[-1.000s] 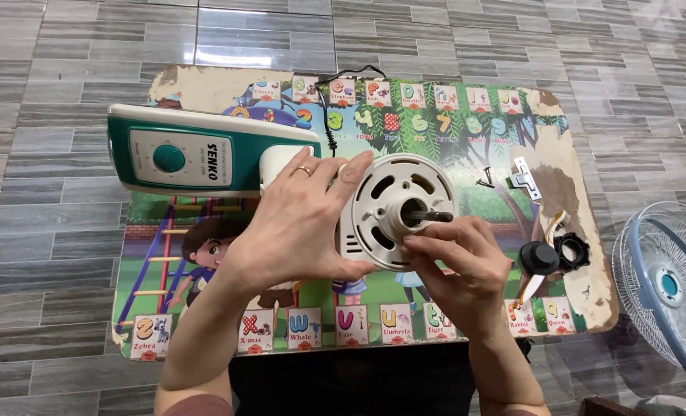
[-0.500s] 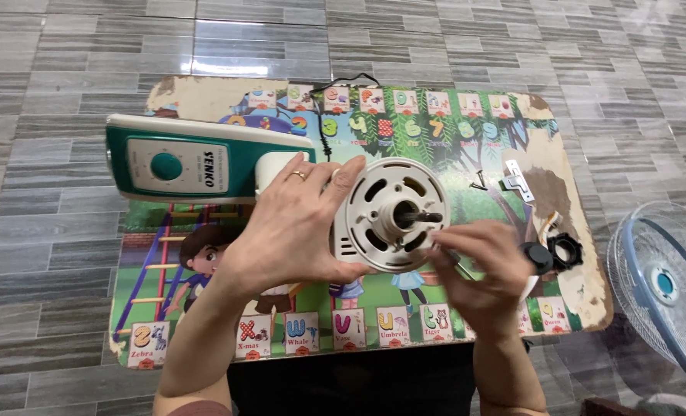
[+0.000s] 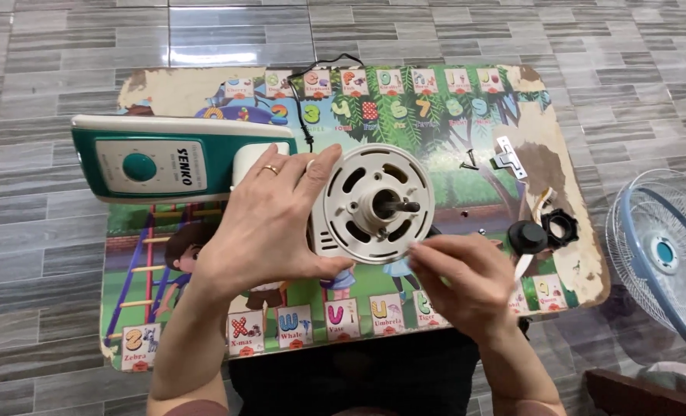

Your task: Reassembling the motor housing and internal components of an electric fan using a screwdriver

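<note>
Left hand (image 3: 270, 223) grips the fan motor (image 3: 374, 204); right hand (image 3: 462, 277) pinches something small beside its rim. Fan guard (image 3: 662, 258), black nuts (image 3: 545, 231) already off, housing unopened.

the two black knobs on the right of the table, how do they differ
The round cap looks solid, with a smooth domed top; the ring nut is open in the middle with a notched, scalloped rim. The round cap lies nearer the right hand; the ring nut lies farther out toward the table edge. Both are black, similar in size, side by side and untouched by either hand.
</note>
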